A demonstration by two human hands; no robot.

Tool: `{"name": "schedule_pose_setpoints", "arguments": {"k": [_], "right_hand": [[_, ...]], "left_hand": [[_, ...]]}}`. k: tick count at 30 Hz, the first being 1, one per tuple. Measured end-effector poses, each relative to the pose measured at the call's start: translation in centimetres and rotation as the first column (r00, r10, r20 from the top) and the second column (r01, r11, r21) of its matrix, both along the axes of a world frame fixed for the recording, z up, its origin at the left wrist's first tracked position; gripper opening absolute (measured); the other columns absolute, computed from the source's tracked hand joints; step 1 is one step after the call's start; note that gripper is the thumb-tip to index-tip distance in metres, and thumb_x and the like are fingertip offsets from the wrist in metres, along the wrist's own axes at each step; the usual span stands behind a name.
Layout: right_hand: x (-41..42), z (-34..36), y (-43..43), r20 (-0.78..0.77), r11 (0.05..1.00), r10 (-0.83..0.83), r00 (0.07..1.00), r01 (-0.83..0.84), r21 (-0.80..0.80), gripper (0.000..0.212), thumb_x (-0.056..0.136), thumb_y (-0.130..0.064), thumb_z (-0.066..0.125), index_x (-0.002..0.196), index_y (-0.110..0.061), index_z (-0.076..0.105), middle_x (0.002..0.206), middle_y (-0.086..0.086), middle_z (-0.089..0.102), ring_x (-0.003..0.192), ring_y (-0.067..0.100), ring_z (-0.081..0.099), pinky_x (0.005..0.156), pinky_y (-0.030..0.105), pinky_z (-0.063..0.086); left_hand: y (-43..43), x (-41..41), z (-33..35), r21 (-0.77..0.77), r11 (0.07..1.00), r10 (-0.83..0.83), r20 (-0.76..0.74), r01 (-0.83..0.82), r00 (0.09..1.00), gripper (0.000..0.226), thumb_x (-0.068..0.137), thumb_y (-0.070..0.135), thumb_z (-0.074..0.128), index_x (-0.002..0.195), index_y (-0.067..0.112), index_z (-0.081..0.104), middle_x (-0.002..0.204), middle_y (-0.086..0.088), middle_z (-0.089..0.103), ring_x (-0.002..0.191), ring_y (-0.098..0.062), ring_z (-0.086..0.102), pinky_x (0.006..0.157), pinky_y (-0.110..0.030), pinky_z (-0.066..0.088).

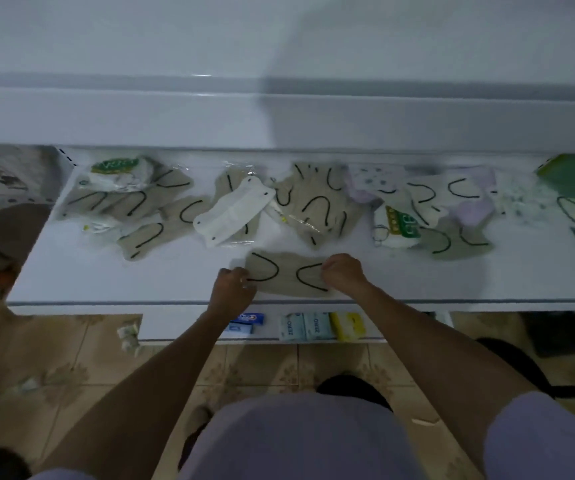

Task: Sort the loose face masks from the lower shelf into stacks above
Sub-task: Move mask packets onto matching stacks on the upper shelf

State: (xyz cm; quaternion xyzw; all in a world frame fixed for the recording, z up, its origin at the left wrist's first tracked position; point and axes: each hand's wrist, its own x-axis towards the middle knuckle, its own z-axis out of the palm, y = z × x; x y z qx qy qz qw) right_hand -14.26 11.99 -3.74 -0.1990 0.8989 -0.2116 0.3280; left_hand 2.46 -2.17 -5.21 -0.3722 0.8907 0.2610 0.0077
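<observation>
Head view, as I read it from my remote station: a white shelf [106, 289] crosses the frame, with loose face masks strewn along its back half. One beige mask [289, 275] with black ear loops lies flat near the front edge of the shelf, apart from the rest; the left hand [232, 282] has its fingers curled onto the mask's left end, pinching it; the right hand [343, 271] is likewise clenched on the mask's right end, knuckles up. Behind it, a white mask [234, 211] in a clear wrapper lies tilted across the middle; to its left a heap of beige masks [133, 202] lies overlapping, with a green-labelled packet [114, 168] at its far corner; just right of the white mask a second beige heap [314, 206]; farther right, lilac masks [469, 202] mixed with beige ones and a second green-labelled packet [400, 225]. On a lower shelf below the front edge: pale blue boxes [305, 325] marked ZERO, touching a yellow box [348, 325]; I cannot read the rest. A tiled floor [71, 368] shows beneath.
</observation>
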Motion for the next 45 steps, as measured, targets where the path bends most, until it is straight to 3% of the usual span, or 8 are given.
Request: {"name": "schedule_pose_setpoints", "arguments": {"k": [6,10,20,25,31,34,38,45], "right_hand": [[-4.4,2.1,1.6,-0.093,0.992,0.112,0.989,-0.116,-0.039,0.022,0.086,-0.007,0.052,0.087,0.009,0.067,0.092,0.022,0.068,0.089,0.031,0.064,0.067,0.027,0.046],[-5.7,2.0,3.3,-0.120,0.986,0.140,0.983,-0.149,-0.074,0.020,0.085,-0.006,0.054,0.076,0.009,0.063,0.080,0.022,0.064,0.083,0.028,0.064,0.065,0.030,0.046],[-6.9,2.7,4.3,-0.319,0.938,-0.091,0.943,-0.026,-0.346,0.024,0.083,0.004,0.049,0.094,0.000,0.070,0.104,0.016,0.067,0.099,0.029,0.061,0.076,0.023,0.042],[-10.8,5.0,0.7,-0.424,0.923,0.016,0.905,-0.177,-0.343,0.030,0.083,0.003,0.045,0.105,0.001,0.066,0.117,0.019,0.059,0.109,0.032,0.055,0.088,0.032,0.042],[-13.8,3.8,-1.9,-0.400,0.957,0.219,0.890,-0.275,-0.088,0.059,0.086,-0.006,0.047,0.142,-0.020,0.038,0.156,0.013,0.009,0.142,0.032,0.017,0.113,0.040,0.028],[-13.7,1.5,-1.8,-0.230,0.979,0.202,0.952,-0.203,0.016,0.057,0.089,-0.015,0.045,0.144,-0.019,0.032,0.150,0.020,0.024,0.135,0.039,0.028,0.101,0.038,0.040],[-13.1,-0.3,-1.9,-0.041,0.972,0.184,0.982,-0.188,-0.139,0.052,0.091,-0.005,0.042,0.142,-0.016,0.036,0.148,0.014,0.030,0.134,0.033,0.028,0.097,0.028,0.031],[-13.6,-2.0,-2.8,-0.293,0.932,0.236,0.927,-0.301,-0.202,0.045,0.074,-0.010,0.046,0.117,-0.009,0.056,0.120,0.014,0.056,0.109,0.035,0.054,0.077,0.036,0.050]], "left_hand": [[3.6,-2.5,0.8,0.231,0.921,0.291,0.128,-0.314,0.948,0.027,0.086,0.024,0.051,0.094,0.003,0.067,0.106,-0.015,0.065,0.106,-0.032,0.054,0.087,-0.029,0.041],[5.4,-3.5,1.5,0.318,0.886,0.310,0.137,-0.338,0.941,0.018,0.088,0.015,0.054,0.078,0.001,0.061,0.076,-0.012,0.059,0.080,-0.028,0.057,0.061,-0.025,0.044],[6.5,-3.8,2.5,0.587,0.650,0.529,0.105,-0.482,0.842,0.027,0.072,0.027,0.069,0.062,0.003,0.065,0.063,-0.010,0.060,0.071,-0.024,0.056,0.076,-0.033,0.047],[4.5,-5.3,4.3,0.640,0.639,0.585,-0.044,-0.427,0.810,0.035,0.067,0.036,0.072,0.087,0.007,0.071,0.100,-0.015,0.068,0.100,-0.028,0.061,0.096,-0.040,0.046],[5.8,-9.2,4.2,0.807,0.492,0.700,-0.144,-0.326,0.699,0.016,0.093,0.012,0.051,0.102,0.006,0.063,0.106,-0.008,0.059,0.104,-0.021,0.052,0.090,-0.033,0.040],[7.0,-11.3,2.7,0.910,0.341,0.779,-0.132,-0.238,0.613,0.014,0.094,0.011,0.049,0.085,0.011,0.061,0.094,-0.003,0.061,0.103,-0.021,0.054,0.091,-0.035,0.042],[6.9,-12.3,1.3,0.844,0.460,0.742,-0.196,-0.275,0.641,0.023,0.093,0.019,0.051,0.112,0.013,0.062,0.104,-0.001,0.060,0.102,-0.020,0.052,0.085,-0.029,0.041],[5.1,-13.9,0.0,0.871,0.406,0.828,-0.222,-0.277,0.514,0.022,0.091,0.020,0.055,0.110,0.014,0.063,0.103,-0.003,0.058,0.099,-0.020,0.051,0.086,-0.030,0.040]]}}
